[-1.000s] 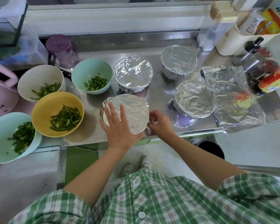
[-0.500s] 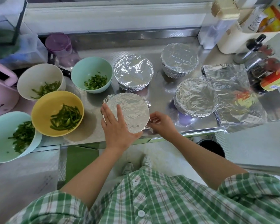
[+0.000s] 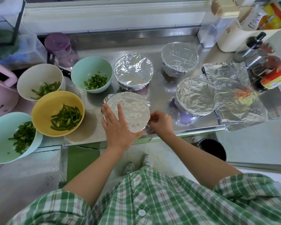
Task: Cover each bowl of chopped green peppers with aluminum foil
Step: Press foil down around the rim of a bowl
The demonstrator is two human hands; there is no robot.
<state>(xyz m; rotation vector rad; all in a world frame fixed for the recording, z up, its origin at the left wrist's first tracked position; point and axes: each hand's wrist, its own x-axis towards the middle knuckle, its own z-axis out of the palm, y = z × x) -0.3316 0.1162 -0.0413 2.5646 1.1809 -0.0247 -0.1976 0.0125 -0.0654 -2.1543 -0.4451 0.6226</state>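
Note:
A foil-covered bowl (image 3: 131, 108) stands at the counter's front edge. My left hand (image 3: 117, 125) lies flat on its foil top, fingers straight. My right hand (image 3: 161, 122) pinches the foil at the bowl's right rim. Three more foil-covered bowls stand behind and to the right: one at the middle (image 3: 133, 70), one at the back (image 3: 179, 57), one on the right (image 3: 195, 95). Uncovered bowls of chopped green peppers sit on the left: a green one (image 3: 91, 73), a white one (image 3: 39, 82), a yellow one (image 3: 57, 111) and a light green one (image 3: 10, 137).
Loose foil sheets (image 3: 234, 95) lie at the right end of the steel counter (image 3: 162, 85). Bottles and jars (image 3: 263, 59) crowd the back right corner. A purple-lidded jar (image 3: 58, 46) and a pink appliance (image 3: 2, 90) stand on the left. A black bin (image 3: 212, 148) sits on the floor.
My right hand has shifted slightly along the bowl's right rim, still working the foil edge. My left hand stays flat on the foil top.

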